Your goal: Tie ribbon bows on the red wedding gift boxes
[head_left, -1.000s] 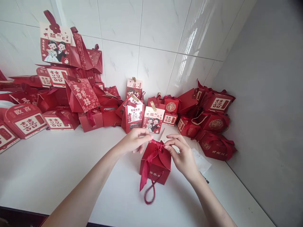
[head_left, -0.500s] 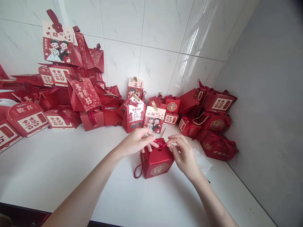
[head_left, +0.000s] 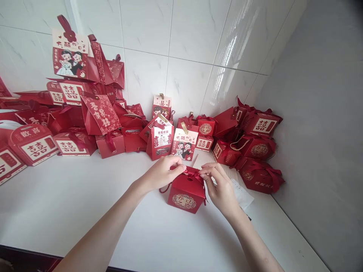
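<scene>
A red box [head_left: 185, 196] with a round gold emblem on its front stands upright on the white table [head_left: 136, 230]. A red ribbon [head_left: 193, 174] is tied in a bow across its top. My left hand [head_left: 164, 172] pinches the ribbon at the left side of the bow, thumb and forefinger together. At the right side of the bow, my right hand [head_left: 219, 187] grips the ribbon between thumb and fingers. A dark red cord loop [head_left: 163, 189] sticks out at the box's left.
Stacked red gift boxes [head_left: 70, 143] fill the back left. Small upright packets [head_left: 184, 145] stand behind the box. More ribboned boxes [head_left: 259, 173] are piled at the right by the grey wall [head_left: 317, 132]. A clear plastic bag [head_left: 242, 194] lies right of my right hand.
The box has turned so its emblem faces me more squarely. My left fingers have closed on the ribbon's left side, and the cord loop has shifted up behind the box's left edge.
</scene>
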Available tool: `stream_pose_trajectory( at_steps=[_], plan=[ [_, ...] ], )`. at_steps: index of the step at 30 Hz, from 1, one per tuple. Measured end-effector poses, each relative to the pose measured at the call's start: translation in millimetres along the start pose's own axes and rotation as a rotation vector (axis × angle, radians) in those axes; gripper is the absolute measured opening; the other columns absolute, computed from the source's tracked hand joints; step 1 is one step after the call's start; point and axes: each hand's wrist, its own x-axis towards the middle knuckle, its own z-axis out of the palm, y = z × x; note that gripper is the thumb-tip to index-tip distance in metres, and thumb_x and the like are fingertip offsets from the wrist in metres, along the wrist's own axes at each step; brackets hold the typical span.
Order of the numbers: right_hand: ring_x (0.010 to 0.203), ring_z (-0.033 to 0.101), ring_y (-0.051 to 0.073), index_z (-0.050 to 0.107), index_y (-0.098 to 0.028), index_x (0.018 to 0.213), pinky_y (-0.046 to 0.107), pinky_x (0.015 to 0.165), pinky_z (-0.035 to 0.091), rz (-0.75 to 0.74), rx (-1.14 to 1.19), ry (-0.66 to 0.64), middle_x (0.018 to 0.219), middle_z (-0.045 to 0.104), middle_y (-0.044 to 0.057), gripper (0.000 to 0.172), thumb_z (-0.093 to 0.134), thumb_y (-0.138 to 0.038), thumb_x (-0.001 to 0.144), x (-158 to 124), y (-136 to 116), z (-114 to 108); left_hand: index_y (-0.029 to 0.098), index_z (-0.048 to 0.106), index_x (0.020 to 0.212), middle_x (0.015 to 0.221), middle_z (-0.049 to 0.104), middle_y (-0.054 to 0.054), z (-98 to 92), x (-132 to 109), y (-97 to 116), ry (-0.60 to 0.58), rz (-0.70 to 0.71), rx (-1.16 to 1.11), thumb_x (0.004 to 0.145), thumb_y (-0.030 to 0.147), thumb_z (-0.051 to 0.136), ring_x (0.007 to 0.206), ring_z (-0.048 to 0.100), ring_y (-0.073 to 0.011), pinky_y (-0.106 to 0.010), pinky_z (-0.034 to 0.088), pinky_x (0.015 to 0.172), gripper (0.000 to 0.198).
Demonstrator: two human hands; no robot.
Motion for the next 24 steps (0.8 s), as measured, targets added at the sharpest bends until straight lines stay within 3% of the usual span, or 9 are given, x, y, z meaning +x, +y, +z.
stream_pose_trajectory(
  at_steps=[4, 8, 11, 16, 24],
  plan=[
    [0.087, 0.053, 0.016, 0.052, -0.021, 0.087, 0.026, 0.075, 0.044, -0.011, -0.015, -0.01, 0.092, 0.05, 0.005, 0.015, 0.042, -0.01, 0.091, -0.9, 0.5, -0.3, 0.018, 0.052, 0.068, 0.085, 0.063, -0.003, 1.4, 1.0, -3.6, -0.007, 0.012, -0.071, 0.084, 0.036, 0.045, 0.094, 0.059, -0.0214, -0.031, 0.044, 0.079, 0.025],
    [0.087, 0.052, 0.015, 0.053, -0.021, 0.087, 0.026, 0.074, 0.044, -0.03, -0.014, -0.046, 0.093, 0.048, 0.005, 0.016, 0.042, -0.009, 0.091, -1.8, 1.4, -1.8, 0.019, 0.053, 0.068, 0.101, 0.064, -0.004, -2.3, 1.4, -7.6, -0.126, -0.01, -0.177, 0.082, 0.032, 0.048, 0.111, 0.053, -0.0227, -0.032, 0.04, 0.091, 0.02],
    [0.087, 0.053, 0.015, 0.054, -0.021, 0.088, 0.026, 0.071, 0.045, -0.052, -0.001, -0.087, 0.097, 0.047, 0.006, 0.018, 0.041, -0.008, 0.091, -2.0, 2.2, -4.6, 0.018, 0.053, 0.067, 0.1, 0.064, -0.004, -6.9, 1.7, -9.0, -0.195, -0.025, -0.195, 0.08, 0.031, 0.049, 0.107, 0.054, -0.0236, -0.032, 0.04, 0.088, 0.019],
    [0.098, 0.052, 0.019, 0.057, -0.021, 0.086, 0.031, 0.077, 0.046, -0.074, -0.005, -0.155, 0.101, 0.048, 0.007, 0.021, 0.039, -0.011, 0.092, -1.6, 4.4, -11.1, 0.017, 0.044, 0.059, 0.08, 0.06, -0.002, -13.5, 3.3, -11.0, -0.284, 0.005, -0.196, 0.079, 0.033, 0.049, 0.091, 0.057, -0.0229, -0.03, 0.041, 0.077, 0.026],
    [0.096, 0.054, 0.022, 0.057, -0.021, 0.087, 0.037, 0.075, 0.05, -0.061, -0.005, -0.258, 0.108, 0.046, 0.011, 0.024, 0.036, -0.011, 0.091, -1.4, 6.6, -17.8, 0.017, 0.053, 0.064, 0.091, 0.061, -0.006, -21.8, 4.7, -21.1, -0.304, 0.051, -0.13, 0.078, 0.037, 0.054, 0.092, 0.056, -0.0221, -0.031, 0.038, 0.083, 0.024]
  ],
)
